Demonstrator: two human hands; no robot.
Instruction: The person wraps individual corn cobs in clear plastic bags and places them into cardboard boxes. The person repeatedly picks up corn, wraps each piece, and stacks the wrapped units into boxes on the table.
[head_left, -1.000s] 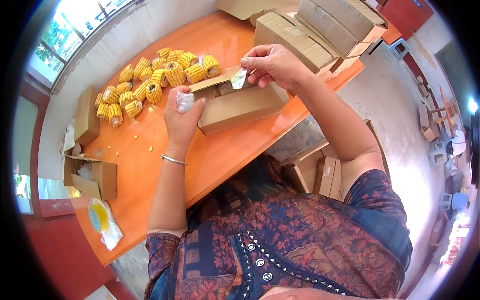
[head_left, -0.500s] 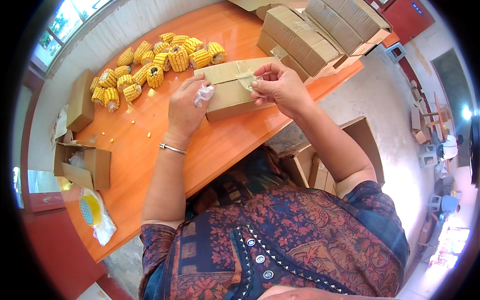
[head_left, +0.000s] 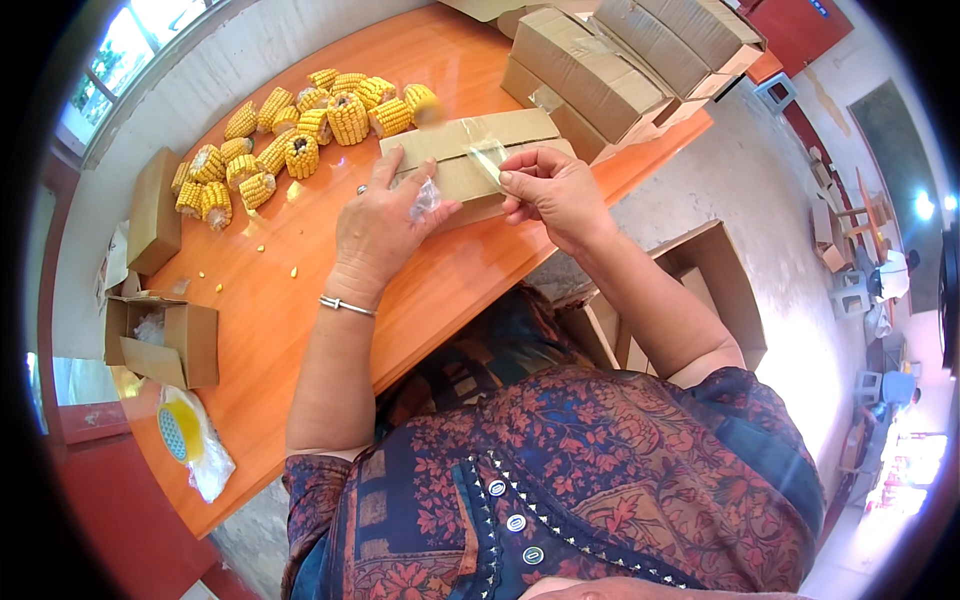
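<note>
A long cardboard box [head_left: 465, 178] lies closed at the table's near right edge, clear tape [head_left: 488, 156] running across its top seam. My right hand [head_left: 555, 195] pinches the end of that tape between thumb and forefinger, at the box's near side. Against the left end of the box, my left hand [head_left: 385, 220] has its fingers spread, while a wad of crumpled clear plastic [head_left: 425, 200] sits between thumb and forefinger. Which part of the left hand bears on the box is partly hidden. Beyond them lies a pile of cut yellow corn cobs [head_left: 347, 119].
Cardboard boxes [head_left: 585, 62] are stacked at far right. Left on the orange table [head_left: 330, 260] are an upright box [head_left: 155, 215], an opened box [head_left: 190, 335] and a yellow tape roll [head_left: 180, 430] on plastic. An open carton [head_left: 735, 270] stands below, right.
My left fingers have spread wider, and the plastic wad shows more between them. My right hand has moved slightly down and left with the tape. The view has shifted a little.
</note>
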